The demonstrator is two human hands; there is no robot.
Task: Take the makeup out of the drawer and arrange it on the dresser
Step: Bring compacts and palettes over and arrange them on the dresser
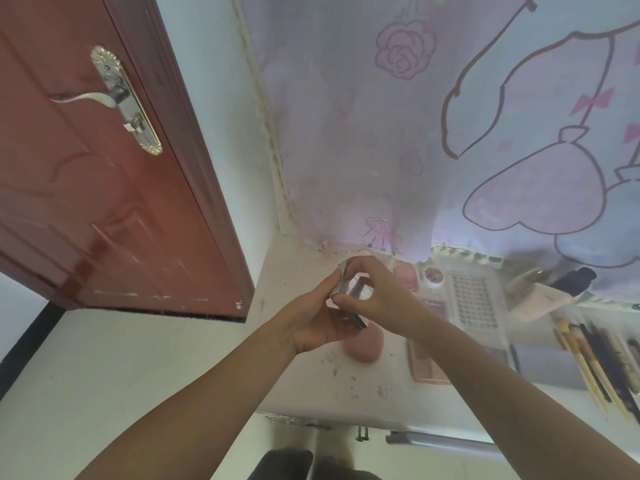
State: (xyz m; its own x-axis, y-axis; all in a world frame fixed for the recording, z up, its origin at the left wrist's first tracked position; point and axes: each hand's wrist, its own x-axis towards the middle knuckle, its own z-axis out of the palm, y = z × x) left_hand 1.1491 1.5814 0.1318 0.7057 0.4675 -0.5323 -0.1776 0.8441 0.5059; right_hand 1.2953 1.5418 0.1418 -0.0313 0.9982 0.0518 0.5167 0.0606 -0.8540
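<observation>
Small silvery, boxy makeup case (353,299), possibly a compact, blurred: held above the white dresser top (304,386), pinched between both hands. Left hand (311,323): fingers curled under its near side. Right hand (377,296): thumb and fingers curled over it from above. Pink heart-shaped puff (363,346) lies directly below. Pink flat palette (424,365), round white jar (433,276), and brushes (595,362) lie to the right.

A red-brown door (86,188) with a silver lever handle (114,98) stood at left. A pink cartoon-printed curtain (433,133) hung behind, over a white wall (221,98).
</observation>
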